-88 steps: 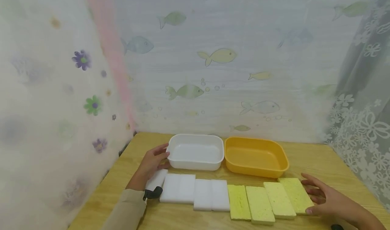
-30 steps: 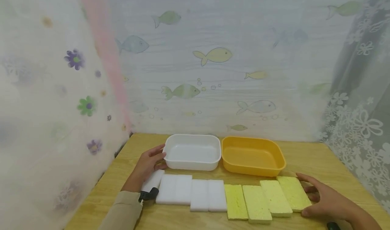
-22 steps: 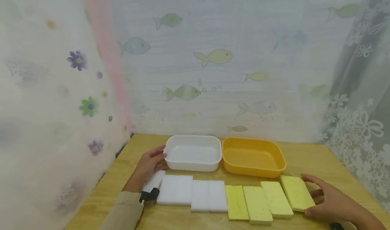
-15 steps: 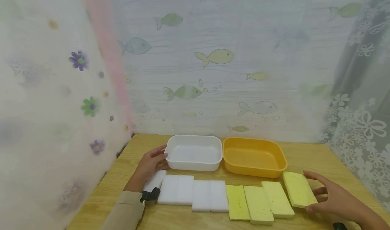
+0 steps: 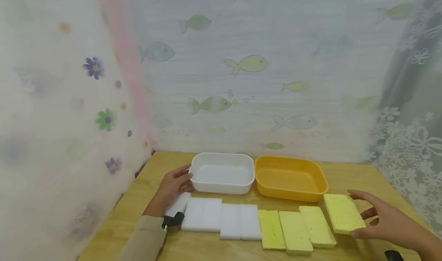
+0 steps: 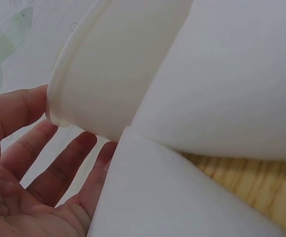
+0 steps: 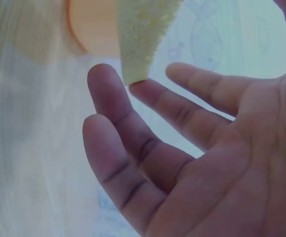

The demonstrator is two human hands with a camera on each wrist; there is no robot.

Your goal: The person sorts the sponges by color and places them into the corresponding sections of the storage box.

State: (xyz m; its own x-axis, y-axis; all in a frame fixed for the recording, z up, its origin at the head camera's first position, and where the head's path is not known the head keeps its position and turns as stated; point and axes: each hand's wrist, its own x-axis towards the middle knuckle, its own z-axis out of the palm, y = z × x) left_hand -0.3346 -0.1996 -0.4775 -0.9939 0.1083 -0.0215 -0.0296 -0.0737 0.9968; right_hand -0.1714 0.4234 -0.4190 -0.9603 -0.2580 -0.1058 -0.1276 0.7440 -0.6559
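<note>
My right hand [image 5: 386,222] grips a yellow sponge [image 5: 342,213] by its edges, the thumb at its near right corner. The sponge is raised off the table at the right end of a row. In the right wrist view, the sponge [image 7: 143,34] shows its porous texture beside the fingertips [image 7: 108,89]. With relaxed fingers, my left hand [image 5: 171,184] touches the left end of a white tray [image 5: 222,188]; the left wrist view shows fingers [image 6: 22,106] against the tray's rim. Several white sponges [image 5: 201,215] and 3 more yellow sponges [image 5: 296,232] lie in front.
An orange-yellow tray [image 5: 293,194] stands directly right of the white tray on the wooden table [image 5: 207,249]. A fish-printed curtain [image 5: 248,99] hangs behind, with a flowered curtain [image 5: 69,138] at the left. Lace fabric [image 5: 414,157] hangs at the right.
My right hand has lifted the rightmost yellow sponge and shifted it slightly right, opening a gap to its neighbour. The left hand stays at the white tray. The head view sways slightly.
</note>
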